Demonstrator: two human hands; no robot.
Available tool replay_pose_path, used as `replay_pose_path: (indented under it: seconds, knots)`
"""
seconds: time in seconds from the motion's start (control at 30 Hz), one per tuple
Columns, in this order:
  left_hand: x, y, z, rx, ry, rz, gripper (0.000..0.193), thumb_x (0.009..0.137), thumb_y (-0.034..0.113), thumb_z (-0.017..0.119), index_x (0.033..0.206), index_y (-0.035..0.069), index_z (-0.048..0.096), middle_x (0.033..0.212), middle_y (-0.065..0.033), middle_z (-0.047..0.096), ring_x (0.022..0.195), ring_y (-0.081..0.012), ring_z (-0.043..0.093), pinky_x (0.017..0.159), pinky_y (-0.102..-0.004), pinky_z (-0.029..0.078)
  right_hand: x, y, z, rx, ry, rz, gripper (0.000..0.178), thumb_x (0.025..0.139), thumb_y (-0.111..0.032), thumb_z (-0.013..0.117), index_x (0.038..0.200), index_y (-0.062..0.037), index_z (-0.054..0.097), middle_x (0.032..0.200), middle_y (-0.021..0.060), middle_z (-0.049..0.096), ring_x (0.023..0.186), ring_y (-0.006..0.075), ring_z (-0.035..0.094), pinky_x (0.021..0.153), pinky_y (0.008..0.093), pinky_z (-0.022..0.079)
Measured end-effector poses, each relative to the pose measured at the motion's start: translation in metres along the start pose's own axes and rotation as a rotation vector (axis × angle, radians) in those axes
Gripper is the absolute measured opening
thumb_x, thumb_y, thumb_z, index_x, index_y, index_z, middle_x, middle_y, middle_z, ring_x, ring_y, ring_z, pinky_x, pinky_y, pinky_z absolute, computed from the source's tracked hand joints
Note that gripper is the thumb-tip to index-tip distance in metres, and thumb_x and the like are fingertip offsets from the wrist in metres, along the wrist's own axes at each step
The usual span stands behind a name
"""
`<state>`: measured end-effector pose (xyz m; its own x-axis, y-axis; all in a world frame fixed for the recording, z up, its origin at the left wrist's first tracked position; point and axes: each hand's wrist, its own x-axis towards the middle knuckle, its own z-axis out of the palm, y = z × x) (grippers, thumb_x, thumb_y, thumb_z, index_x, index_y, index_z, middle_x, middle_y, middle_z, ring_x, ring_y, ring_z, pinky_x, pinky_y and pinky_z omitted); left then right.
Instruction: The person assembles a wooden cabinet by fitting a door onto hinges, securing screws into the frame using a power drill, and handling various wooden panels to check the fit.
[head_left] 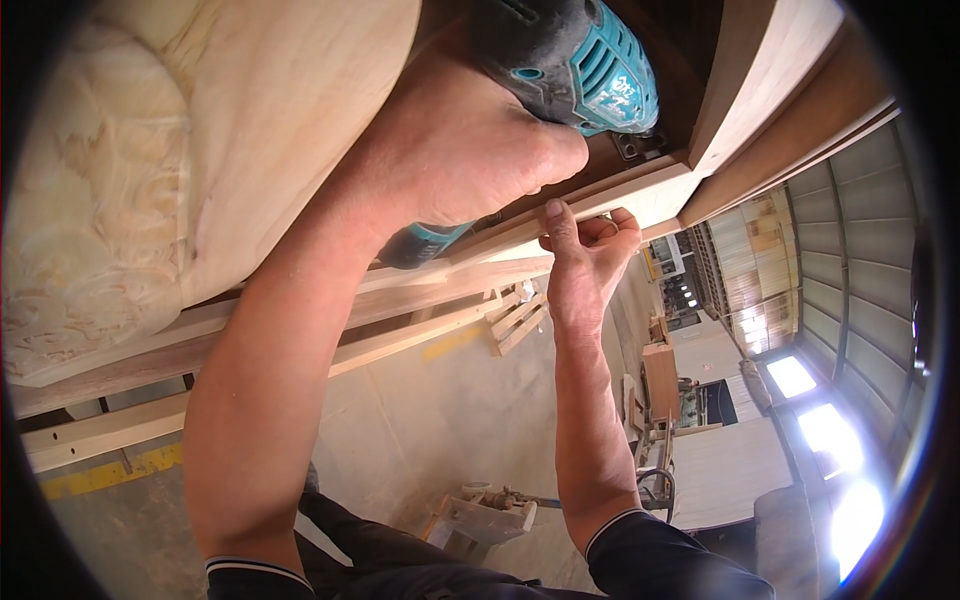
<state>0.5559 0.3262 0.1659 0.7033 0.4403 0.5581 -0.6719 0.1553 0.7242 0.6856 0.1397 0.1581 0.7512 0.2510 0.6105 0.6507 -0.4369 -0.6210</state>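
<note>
My left hand (490, 150) is wrapped round the handle of a teal and black power drill (610, 75). The lower end of the drill shows beneath my wrist. Its nose points toward a small metal fitting (635, 146) at the inner corner of a wooden frame (660, 190); whether the bit touches it is hidden. Below the drill, my right hand (590, 255) is at the frame's edge, with the thumb along the wood and the other fingers curled in. Something small and shiny seems to sit among those fingers, too small to name.
A large carved pale wood panel (90, 180) fills the upper left. Long wooden rails (120, 425) run beneath it. A slatted wooden piece (518, 325) and a white bin-like object (485, 520) stand on the concrete floor (440, 400). Bright windows (830, 435) are at the right.
</note>
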Motion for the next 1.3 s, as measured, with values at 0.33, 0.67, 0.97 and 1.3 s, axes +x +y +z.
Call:
replay_pose_path:
  seconds: [0.33,0.67,0.97,1.3]
  knots:
    - [0.004,0.003,0.0,0.02,0.025,0.043,0.012,0.082,0.008,0.075,0.092,0.004,0.069,0.078,-0.0017,0.068,0.065,-0.0108,0.061,0.06,-0.029,0.052,0.001,0.001,0.001,0.008,0.006,-0.018,0.08,0.079,-0.031,0.09,0.129,0.0043,0.037,0.096,0.0082,0.051,0.093,0.0189,0.049,0.088,0.0344,0.043]
    - [0.009,0.019,-0.001,0.011,0.038,0.043,0.013,0.079,0.008,0.075,0.085,0.004,0.065,0.074,-0.0012,0.066,0.062,-0.0121,0.06,0.057,-0.0299,0.05,-0.001,-0.004,0.002,-0.001,0.005,-0.022,0.078,0.081,-0.029,0.088,0.128,0.0051,0.037,0.097,0.0084,0.052,0.095,0.019,0.05,0.089,0.0343,0.043]
    - [0.015,0.026,-0.004,0.067,0.052,-0.091,0.015,0.072,0.005,0.07,0.065,0.002,0.057,0.062,0.0004,0.057,0.057,-0.012,0.057,0.054,-0.0304,0.047,-0.005,-0.012,0.004,0.072,-0.027,0.017,0.08,0.082,-0.025,0.088,0.131,0.0064,0.033,0.106,0.0132,0.05,0.1,0.0197,0.051,0.088,0.0324,0.05]
    - [0.025,0.023,-0.008,0.218,-0.005,-0.186,0.013,0.072,0.002,0.069,0.065,0.002,0.057,0.063,0.0004,0.058,0.055,-0.0118,0.056,0.053,-0.0305,0.046,-0.004,-0.006,0.003,0.096,-0.025,0.009,0.078,0.083,-0.022,0.087,0.132,0.0053,0.033,0.103,0.011,0.051,0.102,0.0193,0.051,0.088,0.0322,0.05]
